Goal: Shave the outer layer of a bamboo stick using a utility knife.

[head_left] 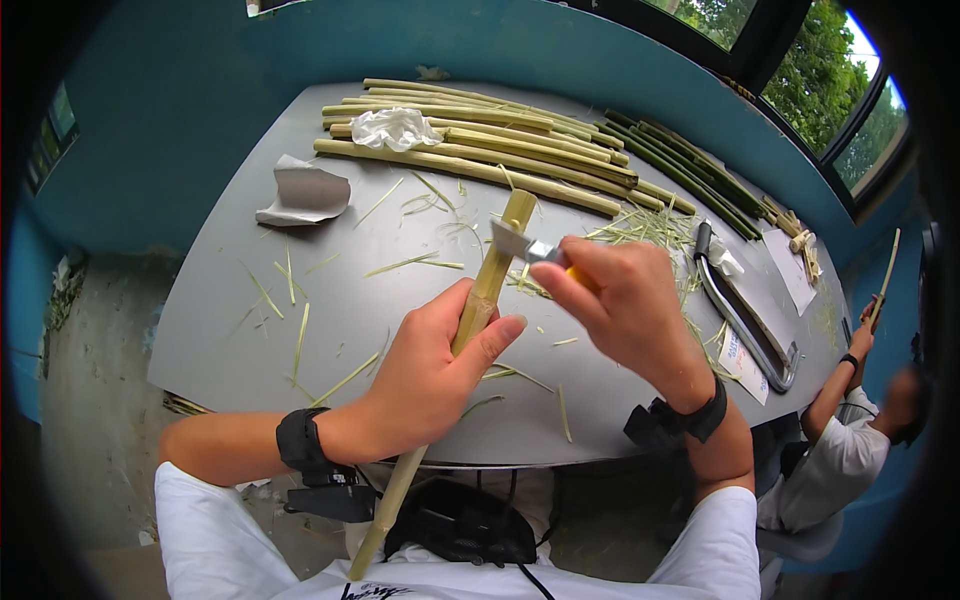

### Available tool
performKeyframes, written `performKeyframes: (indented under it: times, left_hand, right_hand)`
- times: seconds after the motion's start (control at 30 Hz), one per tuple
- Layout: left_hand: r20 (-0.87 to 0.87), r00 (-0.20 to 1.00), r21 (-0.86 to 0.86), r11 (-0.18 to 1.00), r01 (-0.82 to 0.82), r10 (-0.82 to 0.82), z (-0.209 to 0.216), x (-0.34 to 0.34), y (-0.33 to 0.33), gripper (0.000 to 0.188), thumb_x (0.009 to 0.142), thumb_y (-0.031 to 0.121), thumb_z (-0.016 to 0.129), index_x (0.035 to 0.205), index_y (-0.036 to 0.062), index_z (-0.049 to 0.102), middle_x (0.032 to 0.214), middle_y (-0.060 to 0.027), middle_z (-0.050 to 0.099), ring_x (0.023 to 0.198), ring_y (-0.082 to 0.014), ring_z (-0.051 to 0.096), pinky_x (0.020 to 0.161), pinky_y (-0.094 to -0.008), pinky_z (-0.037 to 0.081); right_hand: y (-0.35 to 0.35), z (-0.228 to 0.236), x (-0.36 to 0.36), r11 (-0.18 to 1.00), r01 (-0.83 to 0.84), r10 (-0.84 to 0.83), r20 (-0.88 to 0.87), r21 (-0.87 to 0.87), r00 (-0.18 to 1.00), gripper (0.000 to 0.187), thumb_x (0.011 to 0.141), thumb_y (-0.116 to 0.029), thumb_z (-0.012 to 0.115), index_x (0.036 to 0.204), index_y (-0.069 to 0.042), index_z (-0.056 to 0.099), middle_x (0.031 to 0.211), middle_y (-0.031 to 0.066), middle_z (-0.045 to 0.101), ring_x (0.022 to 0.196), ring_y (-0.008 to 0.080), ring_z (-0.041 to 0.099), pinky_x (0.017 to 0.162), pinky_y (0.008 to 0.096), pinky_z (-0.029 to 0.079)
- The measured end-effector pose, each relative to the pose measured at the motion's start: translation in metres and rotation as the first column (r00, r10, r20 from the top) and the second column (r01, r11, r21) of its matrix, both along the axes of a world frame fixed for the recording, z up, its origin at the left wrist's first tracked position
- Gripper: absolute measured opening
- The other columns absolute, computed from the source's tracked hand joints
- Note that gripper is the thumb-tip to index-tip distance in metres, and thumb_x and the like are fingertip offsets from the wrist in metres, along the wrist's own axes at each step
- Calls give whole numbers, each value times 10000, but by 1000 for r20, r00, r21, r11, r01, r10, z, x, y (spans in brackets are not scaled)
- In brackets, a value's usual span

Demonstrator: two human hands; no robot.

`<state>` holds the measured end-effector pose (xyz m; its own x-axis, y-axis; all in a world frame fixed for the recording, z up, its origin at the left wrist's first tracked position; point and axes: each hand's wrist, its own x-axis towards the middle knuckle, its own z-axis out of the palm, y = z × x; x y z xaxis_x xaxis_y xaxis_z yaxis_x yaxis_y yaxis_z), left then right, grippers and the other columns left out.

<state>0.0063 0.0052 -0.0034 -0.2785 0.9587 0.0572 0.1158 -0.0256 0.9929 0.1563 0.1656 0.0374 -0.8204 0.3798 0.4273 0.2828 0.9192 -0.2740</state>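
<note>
- Blue wall (170,150) and dark-framed window (820,90), seen in the head view, stand behind a grey table (220,310) strewn with thin shavings (302,340).
- Left forearm comes in from the lower left, a black band (305,448) about its wrist; the left hand (425,360) is closed around a pale stick (492,270), its thumb laid across the stick and pointing right.
- Right forearm rises from the lower right, bent inward at the wrist; the right hand (635,300) is curled tightly around the yellow handle of a knife (515,242), thumb on the near side.
- That stick slants from above the table down toward the person: its far end stands out beyond the left hand, its lower part passes by the left wrist, and its near end lies over the white shirt (220,535).
- Knife blade points left and lies over the stick near the far end, between the left hand and the tip; whether the edge bites cannot be told.
- Beyond both hands rest a row of pale sticks (470,178) with a crumpled tissue (393,128) on top, and green sticks (690,175) to their right.
- Right of the right hand lies a saw (728,310); farther right, another person (835,465) holds a stick.
</note>
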Motion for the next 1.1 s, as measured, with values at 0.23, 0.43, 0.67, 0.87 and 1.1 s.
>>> performKeyframes:
  times: [0.23,0.43,0.67,0.87,1.1]
  left_hand:
    - [146,986,66,995,71,-80,7,-2,-9,189,1039,226,561,1026,38,548,696,20,494,594,-57,428,545,-256,366]
    - [211,972,87,993,82,-99,1,-2,-5,167,1035,203,551,1073,41,538,682,26,494,563,-49,439,526,-252,374]
    - [214,973,96,993,70,-89,-2,-3,-4,150,1038,182,538,1089,42,542,679,26,498,553,-43,443,510,-246,362]
    - [155,986,51,997,54,-61,5,-2,-5,176,1051,214,536,1085,41,545,649,37,487,540,-39,440,495,-245,351]
    - [122,991,39,998,47,-51,6,-6,-2,204,1060,250,524,1047,47,534,607,43,457,504,-41,411,478,-238,341]
  right_hand:
    - [35,14,10,976,105,-135,-151,-191,979,437,1001,-398,645,729,-56,638,484,79,478,422,235,481,469,363,358]
    - [6,6,5,965,-232,234,6,-126,972,382,952,-370,700,711,-82,633,496,72,513,453,284,533,468,382,375]
    - [-2,4,3,962,-256,264,87,-93,961,398,948,-413,694,716,-92,650,509,77,539,468,292,547,481,385,394]
    - [2,4,3,961,-263,268,65,-82,961,312,927,-324,731,754,-76,653,512,83,502,463,288,540,484,366,405]
    - [8,-2,1,982,-190,190,24,8,981,341,926,-348,737,728,-82,657,491,55,494,438,253,515,472,354,379]
